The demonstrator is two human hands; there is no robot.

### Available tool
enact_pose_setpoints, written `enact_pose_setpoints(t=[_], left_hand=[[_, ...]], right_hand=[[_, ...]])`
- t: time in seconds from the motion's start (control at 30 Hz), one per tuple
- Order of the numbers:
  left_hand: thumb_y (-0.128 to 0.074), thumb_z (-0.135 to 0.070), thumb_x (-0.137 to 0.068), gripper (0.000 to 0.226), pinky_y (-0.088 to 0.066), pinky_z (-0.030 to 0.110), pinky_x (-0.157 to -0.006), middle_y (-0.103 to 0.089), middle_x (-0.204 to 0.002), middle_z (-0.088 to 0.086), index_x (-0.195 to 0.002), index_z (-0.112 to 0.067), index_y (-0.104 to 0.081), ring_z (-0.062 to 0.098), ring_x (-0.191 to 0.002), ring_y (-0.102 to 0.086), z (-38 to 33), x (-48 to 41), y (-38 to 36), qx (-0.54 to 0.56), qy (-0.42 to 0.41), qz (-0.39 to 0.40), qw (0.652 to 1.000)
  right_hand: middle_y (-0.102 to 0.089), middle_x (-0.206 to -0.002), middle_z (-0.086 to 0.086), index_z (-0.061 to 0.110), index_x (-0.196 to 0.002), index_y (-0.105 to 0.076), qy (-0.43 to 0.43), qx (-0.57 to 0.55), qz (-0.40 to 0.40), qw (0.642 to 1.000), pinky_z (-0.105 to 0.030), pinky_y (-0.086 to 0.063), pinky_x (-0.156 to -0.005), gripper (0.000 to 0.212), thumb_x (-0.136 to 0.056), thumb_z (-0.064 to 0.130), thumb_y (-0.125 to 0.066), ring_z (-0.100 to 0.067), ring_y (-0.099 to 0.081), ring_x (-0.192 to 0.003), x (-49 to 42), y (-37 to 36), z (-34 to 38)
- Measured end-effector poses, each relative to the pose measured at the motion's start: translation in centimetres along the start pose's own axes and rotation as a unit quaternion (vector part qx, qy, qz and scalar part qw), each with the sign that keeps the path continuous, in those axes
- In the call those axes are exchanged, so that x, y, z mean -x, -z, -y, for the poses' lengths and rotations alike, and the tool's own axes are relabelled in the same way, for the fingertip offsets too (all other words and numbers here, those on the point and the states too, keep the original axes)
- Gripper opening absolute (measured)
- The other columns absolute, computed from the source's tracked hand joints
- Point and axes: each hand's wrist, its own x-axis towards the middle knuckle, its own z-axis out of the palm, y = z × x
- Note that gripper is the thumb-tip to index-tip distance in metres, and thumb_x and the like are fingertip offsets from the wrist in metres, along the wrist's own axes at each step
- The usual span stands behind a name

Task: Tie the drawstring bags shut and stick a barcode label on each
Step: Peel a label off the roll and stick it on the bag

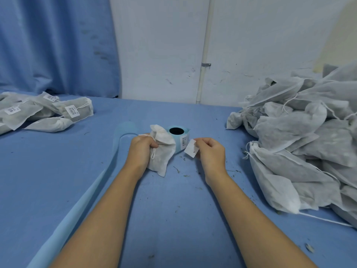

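Even, soft, diffuse light; no glare, shadows faint. Wide-angle bending strong at edges, pipe (204, 55) curving. Slight softness overall, corners blurrier.

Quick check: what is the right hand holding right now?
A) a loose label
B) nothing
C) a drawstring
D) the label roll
A: the right hand pinches a small white label near the roll, while the left hand grips the bag.

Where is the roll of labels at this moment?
In the head view, the label roll sits mid-table, just beyond the bag in the left hand and the label in the right hand.
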Motion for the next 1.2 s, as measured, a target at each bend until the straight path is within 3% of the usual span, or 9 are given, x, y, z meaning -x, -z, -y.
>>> enact_pose_setpoints(t=[0.17,0.4,0.53,0.73,0.83,0.93,1.07,1.13,1.2], left_hand=[[-0.045,0.006,-0.078,0.015,-0.033,0.012,-0.044,-0.047,-0.067,0.001,-0.075,-0.008,-0.051,0.007,-0.057,-0.044,-0.2,0.0,0.1,0.026,-0.030,-0.003,0.999],[-0.057,0.002,-0.079,0.018,-0.046,0.036,-0.080,-0.064,-0.084,0.006,-0.086,-0.012,-0.067,0.022,-0.081,-0.059,-0.6,0.2,-1.1,0.110,0.011,0.007,0.994],[-0.056,0.004,-0.082,0.023,-0.051,0.042,-0.087,-0.069,-0.090,0.007,-0.095,-0.012,-0.066,0.025,-0.085,-0.064,-0.8,0.5,-1.5,0.151,0.012,0.017,0.988],[-0.056,0.006,-0.084,0.023,-0.054,0.039,-0.080,-0.063,-0.099,0.014,-0.100,-0.010,-0.059,0.026,-0.081,-0.063,-1.4,1.3,-3.3,0.222,0.020,0.007,0.975],[-0.056,0.006,-0.085,0.019,-0.052,0.045,-0.087,-0.061,-0.093,0.012,-0.094,-0.011,-0.058,0.025,-0.081,-0.060,-2.0,1.5,-3.6,0.261,0.038,0.006,0.965],[-0.056,0.006,-0.086,0.019,-0.048,0.048,-0.093,-0.060,-0.088,0.007,-0.094,-0.012,-0.059,0.026,-0.086,-0.056,-2.1,1.5,-3.7,0.271,0.049,-0.004,0.961],[-0.057,0.003,-0.087,0.021,-0.050,0.044,-0.087,-0.060,-0.088,0.009,-0.103,-0.011,-0.059,0.026,-0.087,-0.056,-2.1,1.5,-3.5,0.270,0.044,-0.017,0.962],[-0.058,0.000,-0.087,0.018,-0.050,0.040,-0.082,-0.062,-0.088,0.008,-0.101,-0.010,-0.061,0.026,-0.085,-0.057,-2.0,1.3,-3.2,0.251,0.029,-0.024,0.967],[-0.060,-0.003,-0.087,0.016,-0.053,0.039,-0.079,-0.064,-0.088,0.009,-0.101,-0.010,-0.062,0.024,-0.081,-0.061,-1.8,1.2,-3.0,0.221,0.015,-0.017,0.975]], right_hand=[[-0.066,-0.066,0.014,0.019,-0.076,-0.072,0.043,-0.060,0.061,0.995,-0.010,-0.044,-0.056,0.017,-0.083,0.005,-0.064,0.005,-0.057,-0.059,0.8,0.1,1.2],[-0.074,-0.083,-0.001,0.016,-0.081,-0.075,0.079,-0.136,0.102,0.982,-0.015,-0.051,-0.069,0.016,-0.081,0.001,-0.068,-0.007,-0.065,-0.075,1.7,-0.4,2.6],[-0.073,-0.080,0.011,0.019,-0.083,-0.076,0.172,-0.022,0.078,0.982,-0.012,-0.049,-0.068,0.016,-0.081,0.004,-0.071,0.001,-0.066,-0.075,2.1,-0.8,2.0],[-0.072,-0.095,0.007,0.011,-0.095,-0.076,0.413,0.146,0.005,0.899,-0.015,-0.049,-0.082,0.014,-0.083,0.007,-0.070,-0.006,-0.064,-0.090,3.2,-2.1,1.0],[-0.073,-0.100,0.002,0.010,-0.096,-0.076,0.424,0.191,-0.004,0.885,-0.008,-0.041,-0.083,0.014,-0.083,0.009,-0.071,-0.012,-0.064,-0.090,3.3,-2.2,0.6],[-0.074,-0.098,0.001,0.010,-0.094,-0.077,0.437,0.235,-0.014,0.868,-0.016,-0.043,-0.080,0.013,-0.083,0.010,-0.072,-0.019,-0.063,-0.086,3.2,-2.1,0.4],[-0.073,-0.102,0.007,0.017,-0.096,-0.077,0.447,0.295,-0.017,0.844,-0.026,-0.050,-0.071,0.016,-0.080,0.019,-0.076,-0.016,-0.060,-0.088,3.3,-2.2,0.4],[-0.073,-0.101,0.014,0.022,-0.096,-0.077,0.411,0.279,0.005,0.868,-0.022,-0.047,-0.073,0.015,-0.082,0.027,-0.073,-0.009,-0.056,-0.088,3.4,-2.3,0.4],[-0.070,-0.092,0.021,0.027,-0.095,-0.076,0.324,0.179,0.027,0.928,-0.019,-0.042,-0.074,0.012,-0.086,0.028,-0.068,-0.003,-0.054,-0.087,3.4,-2.3,0.5]])
